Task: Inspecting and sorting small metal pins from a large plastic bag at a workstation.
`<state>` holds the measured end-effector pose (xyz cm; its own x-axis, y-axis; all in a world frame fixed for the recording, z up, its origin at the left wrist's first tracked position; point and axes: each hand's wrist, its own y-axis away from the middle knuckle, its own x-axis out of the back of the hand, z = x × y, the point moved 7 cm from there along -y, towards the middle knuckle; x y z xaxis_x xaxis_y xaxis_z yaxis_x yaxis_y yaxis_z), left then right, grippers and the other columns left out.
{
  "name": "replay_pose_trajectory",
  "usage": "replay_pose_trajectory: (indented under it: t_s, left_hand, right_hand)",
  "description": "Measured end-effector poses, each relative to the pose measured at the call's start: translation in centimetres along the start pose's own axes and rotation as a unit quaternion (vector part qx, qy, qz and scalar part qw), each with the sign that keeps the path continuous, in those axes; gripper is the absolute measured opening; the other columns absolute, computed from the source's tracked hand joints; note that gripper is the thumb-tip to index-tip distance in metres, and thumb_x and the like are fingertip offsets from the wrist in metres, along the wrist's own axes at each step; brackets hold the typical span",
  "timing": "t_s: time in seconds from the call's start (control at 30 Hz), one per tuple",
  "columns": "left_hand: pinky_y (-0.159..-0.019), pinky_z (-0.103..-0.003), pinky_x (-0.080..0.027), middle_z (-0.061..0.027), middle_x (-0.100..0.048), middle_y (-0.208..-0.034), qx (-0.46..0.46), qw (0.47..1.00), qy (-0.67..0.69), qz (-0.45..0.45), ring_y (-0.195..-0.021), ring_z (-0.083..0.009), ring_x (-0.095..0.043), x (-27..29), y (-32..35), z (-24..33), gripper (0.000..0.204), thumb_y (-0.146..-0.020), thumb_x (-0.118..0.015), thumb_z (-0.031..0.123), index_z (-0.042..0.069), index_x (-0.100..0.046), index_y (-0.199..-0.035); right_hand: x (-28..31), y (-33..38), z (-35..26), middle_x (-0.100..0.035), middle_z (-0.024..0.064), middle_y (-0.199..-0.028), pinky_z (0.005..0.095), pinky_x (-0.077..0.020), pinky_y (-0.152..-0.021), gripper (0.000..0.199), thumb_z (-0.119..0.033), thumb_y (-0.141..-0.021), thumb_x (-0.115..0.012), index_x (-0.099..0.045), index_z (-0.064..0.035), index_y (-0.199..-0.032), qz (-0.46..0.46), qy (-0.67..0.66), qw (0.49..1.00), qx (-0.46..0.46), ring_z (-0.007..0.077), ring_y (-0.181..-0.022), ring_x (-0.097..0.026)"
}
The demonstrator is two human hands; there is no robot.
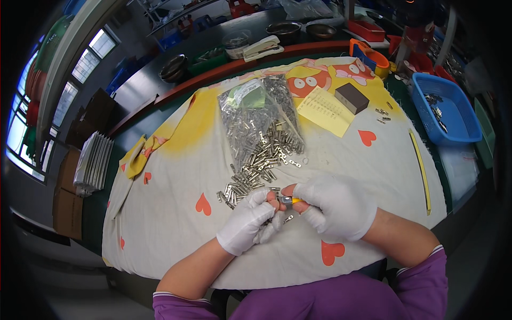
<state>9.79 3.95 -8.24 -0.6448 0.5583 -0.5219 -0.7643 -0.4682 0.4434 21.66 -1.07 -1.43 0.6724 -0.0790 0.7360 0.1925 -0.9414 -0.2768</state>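
My left hand [246,221], in a white glove with bare fingertips, pinches a small silvery metal piece [286,200]. From the other side my right hand [341,209], gloved the same way, closes its thumb and fingers on a small yellow-ended item [296,201] that meets the metal piece. Its exact kind is too small to make out. Just beyond my hands, a heap of small metal clips or connectors [253,175] spreads over the cloth. It spills from a clear plastic bag [234,128] full of similar pieces.
A yellow paper note [326,113] lies beside a dark block [352,98]. At the right are a yellow strip [420,173] and a blue basket [448,133] with metal parts. A stapler [263,49], bowls [284,32] and an orange tape dispenser [369,57] stand behind the patterned cloth [170,229].
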Motion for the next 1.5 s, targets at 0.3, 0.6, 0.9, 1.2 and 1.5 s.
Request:
replay_pose_trajectory:
  t_s: [0.3,0.6,0.9,1.2,1.5]
  left_hand:
    - [-0.049,-0.016,-0.042,-0.0023,-0.055,-0.083,-0.001,0.999,-0.028,0.030,-0.062,-0.0064,-0.053,0.3,0.1,0.0,0.007,-0.085,-0.053,0.010,0.010,-0.047,-0.087]
    - [-0.050,-0.017,-0.041,-0.0023,-0.054,-0.081,0.009,0.999,-0.052,-0.011,-0.062,-0.0068,-0.051,0.1,-0.1,-0.2,0.006,-0.084,-0.051,0.009,0.008,-0.047,-0.089]
    - [-0.051,-0.017,-0.041,-0.0018,-0.054,-0.081,-0.022,1.000,0.002,-0.002,-0.061,-0.0068,-0.051,0.3,0.0,0.0,0.005,-0.084,-0.051,0.010,0.006,-0.049,-0.088]
    - [-0.058,-0.018,-0.048,-0.0031,-0.057,-0.086,-0.008,0.999,0.033,0.022,-0.069,-0.0094,-0.056,1.0,-0.1,-0.5,0.008,-0.086,-0.055,0.010,0.007,-0.050,-0.092]
    - [-0.047,-0.017,-0.040,0.0000,-0.053,-0.072,-0.034,0.999,-0.036,-0.008,-0.055,-0.0069,-0.049,0.5,-0.3,-0.1,0.012,-0.090,-0.049,0.019,0.008,-0.050,-0.088]
  right_hand:
    - [-0.6,0.1,0.2,-0.057,0.0106,-0.072,0.0395,-0.0448,-0.060,0.022,-0.017,-0.079,-0.054,-0.058,-0.0090,-0.100,-0.035,0.004,0.999,-0.027,0.0296,-0.069,-0.057]
    - [0.0,-0.1,0.5,-0.058,0.0116,-0.075,0.0392,-0.0457,-0.063,0.028,-0.009,-0.077,-0.054,-0.057,-0.0058,-0.105,0.055,-0.008,0.998,-0.009,0.0302,-0.071,-0.057]
    - [-0.2,0.3,1.0,-0.059,0.0149,-0.077,0.0389,-0.0466,-0.064,0.028,-0.012,-0.080,-0.055,-0.058,-0.0055,-0.107,0.039,-0.085,0.995,-0.041,0.0320,-0.072,-0.058]
    - [-1.1,0.3,1.0,-0.059,0.0146,-0.075,0.0396,-0.0459,-0.063,0.026,-0.013,-0.079,-0.055,-0.058,-0.0076,-0.104,0.004,-0.073,0.997,-0.038,0.0323,-0.070,-0.057]
    - [-0.2,0.0,1.0,-0.058,0.0127,-0.076,0.0408,-0.0452,-0.064,0.027,-0.013,-0.076,-0.056,-0.058,-0.0066,-0.103,0.058,-0.021,0.998,-0.015,0.0313,-0.073,-0.057]
